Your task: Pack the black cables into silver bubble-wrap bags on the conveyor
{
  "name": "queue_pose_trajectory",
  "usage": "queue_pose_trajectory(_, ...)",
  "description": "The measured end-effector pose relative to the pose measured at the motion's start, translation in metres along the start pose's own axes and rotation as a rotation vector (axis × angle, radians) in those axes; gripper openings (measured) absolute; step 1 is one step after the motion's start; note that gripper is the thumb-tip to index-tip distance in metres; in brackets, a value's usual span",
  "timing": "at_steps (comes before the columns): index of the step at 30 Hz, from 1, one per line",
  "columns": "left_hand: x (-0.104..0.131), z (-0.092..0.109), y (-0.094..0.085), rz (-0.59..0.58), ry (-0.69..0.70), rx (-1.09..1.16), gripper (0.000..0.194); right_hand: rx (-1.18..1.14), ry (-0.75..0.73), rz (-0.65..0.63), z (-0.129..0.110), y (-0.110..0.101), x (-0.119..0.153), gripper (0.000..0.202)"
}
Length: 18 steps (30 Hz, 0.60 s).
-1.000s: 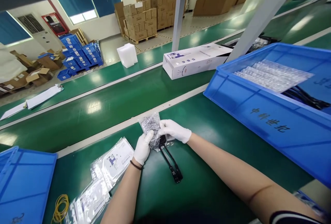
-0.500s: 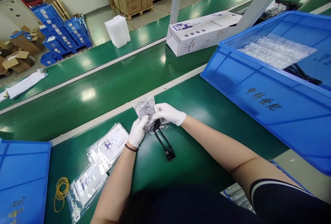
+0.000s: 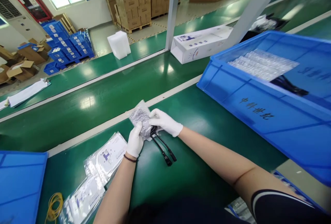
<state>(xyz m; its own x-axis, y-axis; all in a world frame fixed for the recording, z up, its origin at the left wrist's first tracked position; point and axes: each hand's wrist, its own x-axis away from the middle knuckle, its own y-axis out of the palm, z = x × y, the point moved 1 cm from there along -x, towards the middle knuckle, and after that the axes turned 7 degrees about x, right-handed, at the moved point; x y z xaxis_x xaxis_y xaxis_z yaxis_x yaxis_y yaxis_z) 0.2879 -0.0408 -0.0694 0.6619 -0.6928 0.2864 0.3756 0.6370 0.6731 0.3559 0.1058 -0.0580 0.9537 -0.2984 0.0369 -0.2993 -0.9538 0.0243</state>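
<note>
A clear bubble-wrap pouch is held between my two white-gloved hands above the green work surface. My left hand grips its lower left side, thumb on top. Closed on the pouch's right edge is my right hand. Two short black cables with connector ends stick out of the pouch's lower end and hang toward me. The part they join is mostly covered by the wrap and my right fingers. Left of my left hand lie plastic-bagged printed booklets, overlapping in a row.
At the right stands a large blue crate holding bubble-wrap pouches and black cables. Another blue crate is at the left, beside yellow rubber bands. Across the belt are a long white box, a white foam block and a metal post.
The pouch has tilted and shifted slightly left in my hands. My right hand sits lower over the cable end, and the two cables have spread a little. The camera view has tipped upward.
</note>
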Motion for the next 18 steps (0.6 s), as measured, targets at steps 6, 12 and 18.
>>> queue_pose_trajectory(6, 0.001, 0.005, 0.006, 0.002, -0.063, 0.182, 0.045, 0.157, -0.068, -0.021, 0.005, 0.002, -0.005, 0.053)
queue_pose_trajectory(12, 0.0, -0.002, 0.007, 0.006, 0.056, 0.12, 0.05, 0.333, -0.08, 0.216, -0.009, -0.012, -0.002, 0.033)
queue_pose_trajectory(18, 0.008, -0.005, 0.014, -0.085, 0.04, 0.036, 0.052, 0.701, -0.391, 0.304, -0.023, -0.01, 0.009, 0.027)
